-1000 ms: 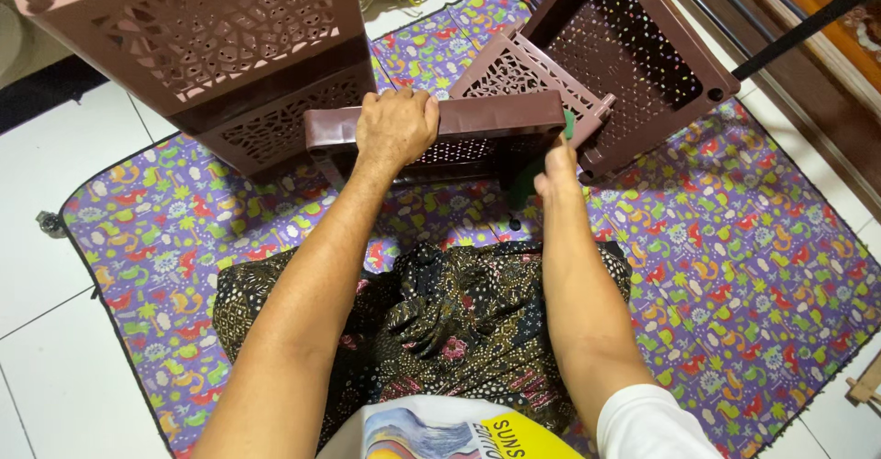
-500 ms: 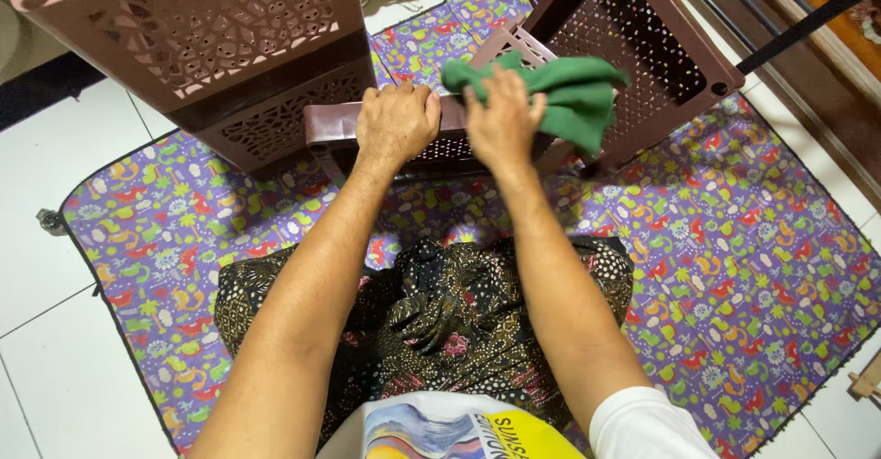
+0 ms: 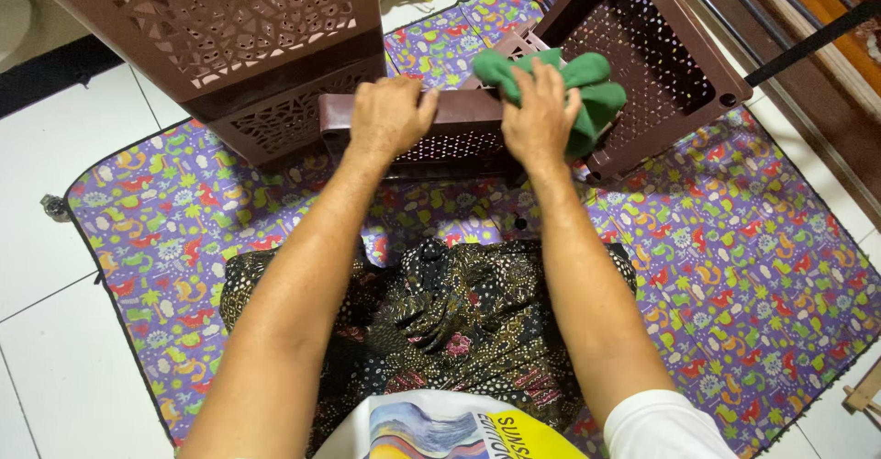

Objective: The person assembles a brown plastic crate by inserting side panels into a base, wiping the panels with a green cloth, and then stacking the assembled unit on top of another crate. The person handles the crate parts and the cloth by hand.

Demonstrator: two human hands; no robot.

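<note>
At the upper centre of the frame, a brown perforated plastic panel [image 3: 459, 119] is gripped along its top edge by the left hand [image 3: 390, 115], fingers curled over it. Just to the right, a crumpled green cloth [image 3: 587, 92] is pressed onto the same panel by the right hand [image 3: 540, 115], closed over it. A brown lattice plastic crate [image 3: 239, 46] stands at upper left on the purple patterned mat [image 3: 752, 257].
</note>
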